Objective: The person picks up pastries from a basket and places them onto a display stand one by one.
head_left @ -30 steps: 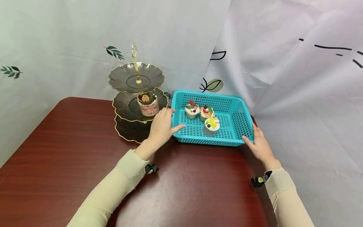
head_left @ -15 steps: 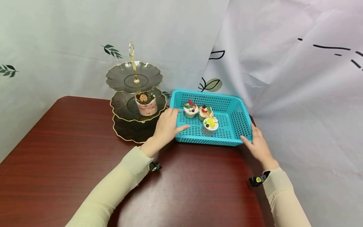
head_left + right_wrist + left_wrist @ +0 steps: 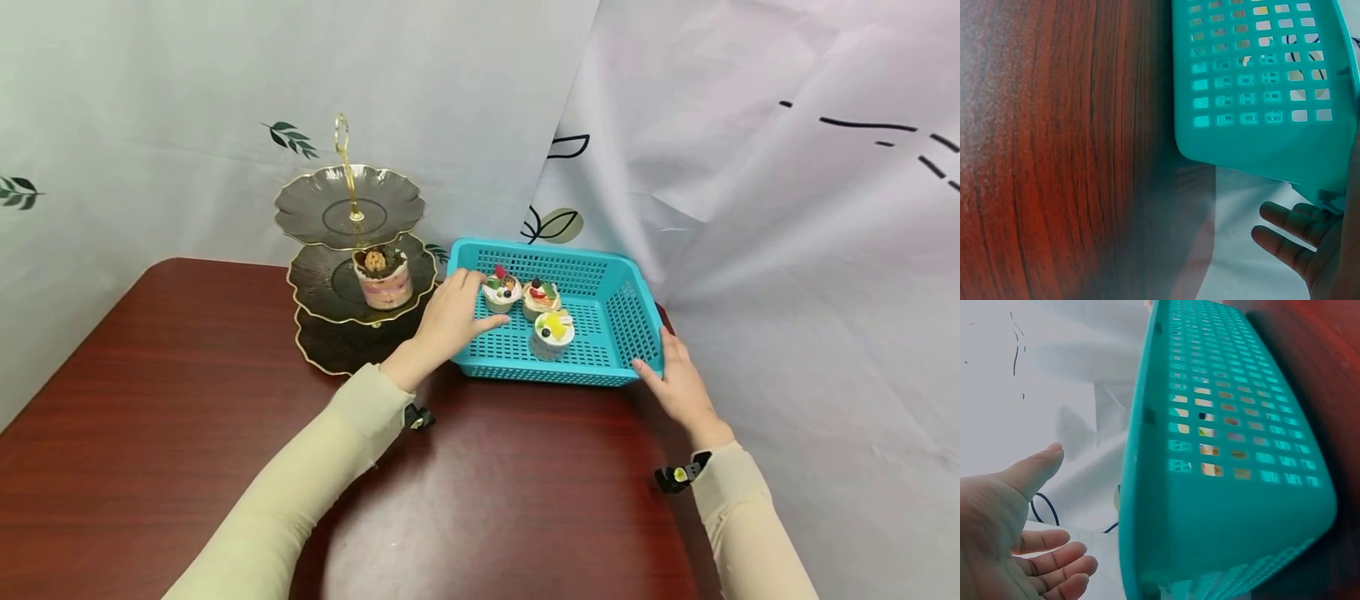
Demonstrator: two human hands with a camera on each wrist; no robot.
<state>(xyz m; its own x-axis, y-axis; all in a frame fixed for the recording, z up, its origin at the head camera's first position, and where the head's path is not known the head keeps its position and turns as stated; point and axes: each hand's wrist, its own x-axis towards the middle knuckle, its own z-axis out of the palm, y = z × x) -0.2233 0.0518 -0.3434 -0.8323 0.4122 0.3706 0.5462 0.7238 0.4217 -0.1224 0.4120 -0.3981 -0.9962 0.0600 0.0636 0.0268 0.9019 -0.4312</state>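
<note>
My left hand [image 3: 448,317] hovers over the left end of a turquoise perforated basket [image 3: 525,372], fingers extended and thumb apart. Its fingertips are close to a small cupcake topped with a raspberry [image 3: 501,293]. A strawberry-topped cupcake [image 3: 542,300] stands right beside that one, and a cup dessert with yellow fruit [image 3: 552,335] is in front of them. In the left wrist view the hand [image 3: 1035,550] holds nothing. My right hand [image 3: 684,390] rests at the basket's front right corner, thumb over the rim; in the right wrist view its fingers [image 3: 1285,250] stretch out loosely outside the wall.
Left of the basket stands a three-tier, gold-edged dark plate stand [image 3: 375,187]. A layered dessert cup [image 3: 386,292] sits on its middle tier, close to my left hand. The brown wooden table [image 3: 525,475] meets white patterned cloth behind and at the right.
My left hand has moved right, from the basket's left rim to above its inside, near the raspberry cupcake. The right hand stays at the corner; the view has shifted slightly.
</note>
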